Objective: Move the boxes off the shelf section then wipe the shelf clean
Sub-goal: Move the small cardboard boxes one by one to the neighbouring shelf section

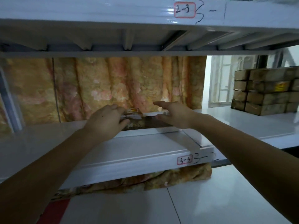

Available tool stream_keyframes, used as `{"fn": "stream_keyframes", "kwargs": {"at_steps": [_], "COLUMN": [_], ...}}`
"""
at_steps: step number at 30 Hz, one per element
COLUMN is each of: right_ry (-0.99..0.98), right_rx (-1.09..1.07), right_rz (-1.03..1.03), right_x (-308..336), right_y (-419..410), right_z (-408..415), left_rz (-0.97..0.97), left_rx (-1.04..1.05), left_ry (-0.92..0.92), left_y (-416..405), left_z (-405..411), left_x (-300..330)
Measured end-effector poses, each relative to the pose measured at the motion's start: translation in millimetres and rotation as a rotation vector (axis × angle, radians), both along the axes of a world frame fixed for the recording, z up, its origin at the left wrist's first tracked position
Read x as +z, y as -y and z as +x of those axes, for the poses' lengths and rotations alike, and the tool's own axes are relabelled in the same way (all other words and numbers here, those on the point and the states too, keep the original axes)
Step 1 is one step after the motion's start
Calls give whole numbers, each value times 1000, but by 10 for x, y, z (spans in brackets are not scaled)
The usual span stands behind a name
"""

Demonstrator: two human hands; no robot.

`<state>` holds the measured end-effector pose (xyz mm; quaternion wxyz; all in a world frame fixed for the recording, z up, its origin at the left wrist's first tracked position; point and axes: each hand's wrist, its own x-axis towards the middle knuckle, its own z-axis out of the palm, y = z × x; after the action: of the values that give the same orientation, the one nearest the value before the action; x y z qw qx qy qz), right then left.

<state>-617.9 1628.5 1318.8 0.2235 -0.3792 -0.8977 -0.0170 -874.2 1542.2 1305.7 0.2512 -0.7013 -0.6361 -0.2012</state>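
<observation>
One box [145, 120] sits at the back of the shelf [137, 151], right against the curtain [113, 84]. Hands either side of it, left [106, 122] and right [174, 115]. Stack [265, 91] way off right.

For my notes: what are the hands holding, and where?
Left hand grips the flat box at its left end; right hand, fingers straight, is at its right end.

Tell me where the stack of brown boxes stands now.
In the head view the stack of brown boxes stands far right on the white shelf, well right of the right hand.
</observation>
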Motion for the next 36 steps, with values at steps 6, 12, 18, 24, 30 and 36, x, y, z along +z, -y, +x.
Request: {"fn": "stream_keyframes", "kwargs": {"at_steps": [6,12,18,24,30,36], "right_ry": [139,173,106,91,95,113], "right_rx": [-110,-252,-303,-320,-285,-297], "right_rz": [86,121,107,123,207,258], "right_x": [108,164,240,285,414,939], "right_y": [250,461,468,26,-730,-1514], "right_z": [1322,2997,4267,4890,5094,5286], "left_rz": [-93,-110,-78,-63,-7,69], "left_rx": [-324,-531,-643,-581,-484,-420], "left_ry": [68,114,98,29,-23,-5], "left_y": [-183,-480,-705,-1137,-1757,-2422], "left_z": [1514,3195,4427,4974,5129,5210], "left_x": [112,156,224,366,586,1016]}}
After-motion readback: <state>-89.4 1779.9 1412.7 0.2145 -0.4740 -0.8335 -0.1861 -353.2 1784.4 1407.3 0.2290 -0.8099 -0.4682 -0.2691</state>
